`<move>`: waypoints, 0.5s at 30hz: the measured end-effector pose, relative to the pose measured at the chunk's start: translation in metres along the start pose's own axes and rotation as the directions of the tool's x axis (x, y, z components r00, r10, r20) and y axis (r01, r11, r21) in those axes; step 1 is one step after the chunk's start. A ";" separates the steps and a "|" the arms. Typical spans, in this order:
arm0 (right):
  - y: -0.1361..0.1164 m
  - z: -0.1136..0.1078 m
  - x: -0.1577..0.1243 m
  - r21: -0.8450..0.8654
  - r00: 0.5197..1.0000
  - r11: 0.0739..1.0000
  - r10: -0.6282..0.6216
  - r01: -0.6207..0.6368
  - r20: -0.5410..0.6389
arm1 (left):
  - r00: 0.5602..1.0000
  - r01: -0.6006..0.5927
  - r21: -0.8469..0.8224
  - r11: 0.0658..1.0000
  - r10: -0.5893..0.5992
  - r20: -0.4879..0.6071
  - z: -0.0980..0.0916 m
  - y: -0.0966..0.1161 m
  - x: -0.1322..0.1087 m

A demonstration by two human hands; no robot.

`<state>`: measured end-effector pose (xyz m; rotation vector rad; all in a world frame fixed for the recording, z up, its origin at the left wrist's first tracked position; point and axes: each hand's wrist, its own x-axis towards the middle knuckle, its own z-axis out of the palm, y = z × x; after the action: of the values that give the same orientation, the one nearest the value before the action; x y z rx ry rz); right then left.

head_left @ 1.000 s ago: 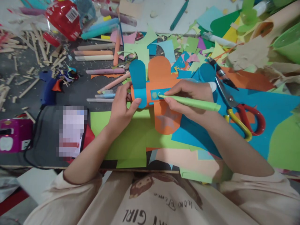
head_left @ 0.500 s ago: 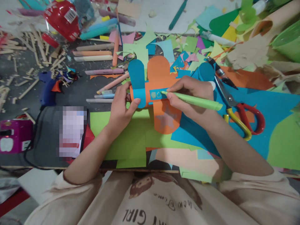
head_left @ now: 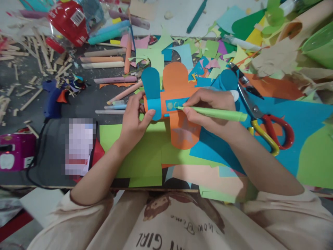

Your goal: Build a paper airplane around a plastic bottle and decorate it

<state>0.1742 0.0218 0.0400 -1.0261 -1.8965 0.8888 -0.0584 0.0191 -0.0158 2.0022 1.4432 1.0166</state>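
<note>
An orange and blue paper airplane [head_left: 179,76] lies in front of me, with rounded wings and a pale star on the nearer orange wing. My left hand [head_left: 135,116] grips its left end, the thumb pressed on the blue band. My right hand [head_left: 212,107] pinches a light green marker [head_left: 221,114], its tip touching the blue strip [head_left: 170,105] on the body. One filled pale circle and a second circle's outline show on that strip. Part of the plane's right end is hidden behind my right hand.
Scissors [head_left: 256,111] and a craft knife [head_left: 247,81] lie right, on blue paper. Left are a blue glue gun [head_left: 52,99], a phone [head_left: 80,147] and a purple box [head_left: 18,151]. Several markers [head_left: 104,59] and paper scraps [head_left: 182,52] lie beyond the plane.
The marker tip has shifted slightly left and down around the second circle, my right hand moving with it. The left hand keeps its hold on the paper plane.
</note>
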 end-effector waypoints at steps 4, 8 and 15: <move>0.001 0.002 0.000 0.005 0.998 1.000 0.023 -0.023 -0.064 | 1.000 -0.002 0.017 1.000 0.002 0.005 0.000 0.000 0.000; 0.000 0.006 0.002 -0.012 0.995 1.000 -0.015 0.014 -0.097 | 1.000 -0.001 0.026 1.000 0.000 0.016 -0.001 -0.001 0.000; 0.001 0.003 0.000 -0.048 0.999 0.998 0.031 -0.032 -0.018 | 1.000 0.004 0.014 1.000 -0.004 0.022 -0.001 -0.001 0.000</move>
<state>0.1719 0.0217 0.0384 -1.0922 -1.9002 0.8524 -0.0599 0.0197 -0.0159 2.0133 1.4460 0.9819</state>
